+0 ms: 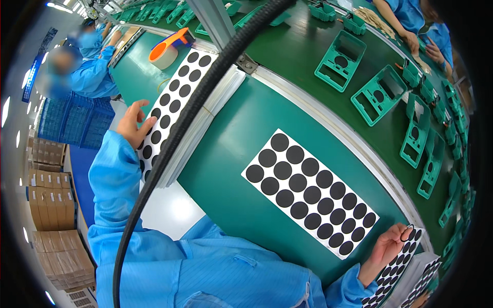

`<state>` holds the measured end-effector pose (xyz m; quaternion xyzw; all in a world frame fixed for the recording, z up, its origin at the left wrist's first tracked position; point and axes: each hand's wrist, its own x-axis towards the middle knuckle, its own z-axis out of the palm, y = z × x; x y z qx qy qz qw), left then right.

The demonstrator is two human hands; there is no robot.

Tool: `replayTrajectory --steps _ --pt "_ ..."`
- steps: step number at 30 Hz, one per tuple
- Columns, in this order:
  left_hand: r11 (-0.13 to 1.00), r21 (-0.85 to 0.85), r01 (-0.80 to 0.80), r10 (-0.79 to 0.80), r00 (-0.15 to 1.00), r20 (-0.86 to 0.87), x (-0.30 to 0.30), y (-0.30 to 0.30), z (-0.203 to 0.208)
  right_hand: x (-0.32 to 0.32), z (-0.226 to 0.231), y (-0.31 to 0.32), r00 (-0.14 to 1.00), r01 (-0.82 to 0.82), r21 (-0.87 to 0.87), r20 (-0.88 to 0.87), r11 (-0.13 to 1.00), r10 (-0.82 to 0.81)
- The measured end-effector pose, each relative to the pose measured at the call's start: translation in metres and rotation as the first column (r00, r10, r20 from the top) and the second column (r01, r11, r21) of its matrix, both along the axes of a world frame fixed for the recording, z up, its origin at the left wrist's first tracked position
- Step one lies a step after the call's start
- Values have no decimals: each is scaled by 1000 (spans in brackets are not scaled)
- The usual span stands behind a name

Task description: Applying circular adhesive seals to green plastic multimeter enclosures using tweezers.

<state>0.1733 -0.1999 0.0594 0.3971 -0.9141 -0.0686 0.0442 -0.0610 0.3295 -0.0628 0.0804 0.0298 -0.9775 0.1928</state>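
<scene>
My left hand (134,124) rests at the edge of a white sheet with rows of black round stickers (174,106), on top of a stack of sheets at the left. Its fingers are apart and hold nothing. At the lower right, my right hand (393,243) pinches a black round sticker (409,229) at the far corner of another dotted sheet (392,272). The fingers partly hide that sticker. Between my hands, a full white sheet of black round stickers (311,195) lies flat on the green bench (221,159).
An orange and white tape dispenser (165,51) stands beyond the left stack. A thick black cable (177,131) and a metal post (213,23) cross the view. Several green plastic housings (340,60) lie on the dark green belt (287,49). Co-workers sit across and at left.
</scene>
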Motion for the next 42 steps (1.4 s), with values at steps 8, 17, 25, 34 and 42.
replayTrajectory --steps 8,17,25,34,42 --pt "975 170 146 -194 930 313 -5 40 24 -1 1 0 999 -34 16 -39 999 35" --pt "964 -208 168 -37 854 519 -8 68 36 -5 4 3 990 -116 44 -69 992 119" --pt "508 285 813 -636 577 -512 -104 192 -23 0 10 -19 995 -78 323 -38 943 95" --pt "671 103 734 -414 486 -769 -299 175 -38 18 20 -70 993 117 525 -66 843 -97" --pt "975 -207 -79 32 975 -220 -360 0 -85 27 21 -80 987 144 565 -138 812 -78"
